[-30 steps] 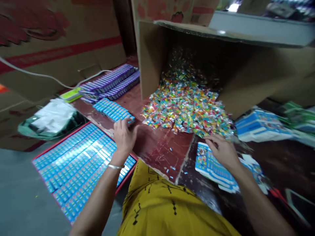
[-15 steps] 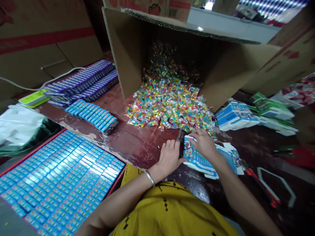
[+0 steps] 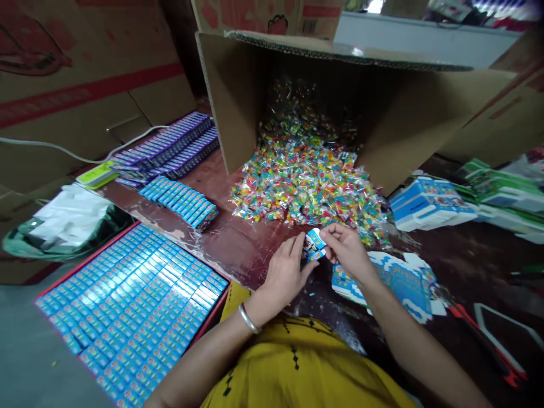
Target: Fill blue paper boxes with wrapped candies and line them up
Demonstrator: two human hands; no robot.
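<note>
– How's the bench (image 3: 240, 243) look from there?
– Dark red, scuffed, right across the middle, with a big brown carton (image 3: 229, 102) tipped on its side at the far edge, mouth facing near
– And over on the left?
– A red-rimmed tray (image 3: 91, 258), near left, packed with lines of blue boxes (image 3: 131, 306)
– What's in the carton?
– A heap of clear packets (image 3: 297, 187), bits of every colour inside, spilling out of the mouth onto the bench
– Next size down?
– Flat blue cartons (image 3: 399, 280) fanned out on the near right, purple boxes (image 3: 170, 144) in long rows at the far left, then a shorter blue row (image 3: 181, 201) between those and the tray
– And the hands?
– Both just near of the heap. The left hand (image 3: 285, 271) wears a bangle at the wrist; its fingers bend along the left of a small blue box (image 3: 314, 242), thumb on the near side. The right hand (image 3: 348, 252) has thumb and forefinger pinching the box's right edge
– So the little box is where?
– Middle of the scene, between the two hands; whether it touches the bench, I can't tell
</note>
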